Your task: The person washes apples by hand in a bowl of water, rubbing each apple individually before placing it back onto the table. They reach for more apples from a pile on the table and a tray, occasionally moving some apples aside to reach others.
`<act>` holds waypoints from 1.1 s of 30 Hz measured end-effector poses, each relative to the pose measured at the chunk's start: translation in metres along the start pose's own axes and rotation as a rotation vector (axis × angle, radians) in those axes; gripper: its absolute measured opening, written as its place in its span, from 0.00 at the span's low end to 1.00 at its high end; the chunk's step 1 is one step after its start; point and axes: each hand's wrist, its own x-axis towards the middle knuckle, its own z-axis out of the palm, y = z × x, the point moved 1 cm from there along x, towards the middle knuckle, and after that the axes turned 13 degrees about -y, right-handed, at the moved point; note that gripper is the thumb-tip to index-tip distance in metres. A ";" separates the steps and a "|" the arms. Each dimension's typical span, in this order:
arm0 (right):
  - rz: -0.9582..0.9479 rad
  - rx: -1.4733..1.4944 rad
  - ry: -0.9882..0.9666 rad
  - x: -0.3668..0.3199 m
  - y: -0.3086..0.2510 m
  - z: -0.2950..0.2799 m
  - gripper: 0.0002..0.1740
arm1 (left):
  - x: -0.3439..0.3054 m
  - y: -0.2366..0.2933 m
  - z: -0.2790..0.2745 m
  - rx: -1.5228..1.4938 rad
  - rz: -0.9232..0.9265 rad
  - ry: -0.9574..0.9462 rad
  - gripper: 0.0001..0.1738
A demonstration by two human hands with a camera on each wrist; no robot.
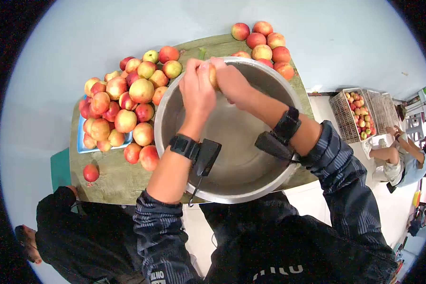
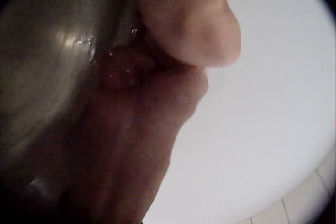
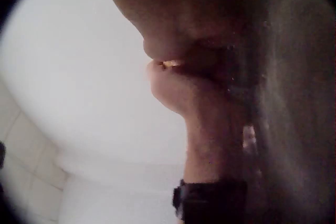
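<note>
Both hands are together over the far part of a large metal basin, around one yellow-orange fruit. The left hand grips the fruit from the left and the right hand from the right, with fingers curled round it. Most of the fruit is hidden by the hands. In the left wrist view the left hand meets the other hand, with wet glints beside them. The right wrist view shows only a sliver of the fruit between the hands.
A heap of red and yellow fruit on a blue tray stands left of the basin; more fruit lies behind it at right. One fruit sits apart near the table's left corner. People are at lower left and far right, beside crates.
</note>
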 end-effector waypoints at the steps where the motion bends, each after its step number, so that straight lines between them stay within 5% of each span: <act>1: 0.180 0.298 -0.125 -0.001 -0.009 -0.012 0.17 | -0.001 0.003 0.000 0.015 -0.006 -0.010 0.17; 2: 0.363 0.601 -0.244 -0.005 -0.016 -0.019 0.19 | -0.002 0.006 0.001 0.029 -0.011 -0.028 0.17; 5: 0.531 0.830 -0.348 -0.004 -0.020 -0.025 0.26 | -0.001 0.015 0.001 0.134 0.043 -0.050 0.16; 9: 0.435 0.752 -0.285 -0.008 -0.024 -0.021 0.24 | 0.001 0.017 0.001 0.093 0.075 0.004 0.17; 15: -0.333 -0.454 0.115 -0.004 -0.001 -0.003 0.19 | 0.004 -0.007 0.011 0.035 -0.008 0.073 0.17; 18: -0.350 -0.312 0.229 0.003 0.013 0.004 0.15 | -0.003 0.012 0.011 0.044 -0.063 0.052 0.18; 22: 0.370 0.712 -0.477 -0.004 -0.015 -0.033 0.16 | -0.007 0.031 0.003 0.303 -0.152 -0.067 0.18; 25: 0.419 0.747 -0.509 0.003 -0.011 -0.039 0.16 | -0.003 0.024 0.004 0.303 -0.057 -0.065 0.19; 27: 0.250 0.501 -0.269 -0.005 -0.012 -0.029 0.14 | 0.002 0.018 0.005 0.236 -0.015 -0.044 0.19; 30: -0.510 -0.456 0.275 0.003 0.003 -0.012 0.12 | 0.009 0.000 0.008 0.207 -0.102 -0.029 0.20; 33: -0.438 -0.659 0.179 -0.006 -0.001 -0.007 0.12 | 0.007 -0.009 0.008 0.226 -0.187 -0.010 0.21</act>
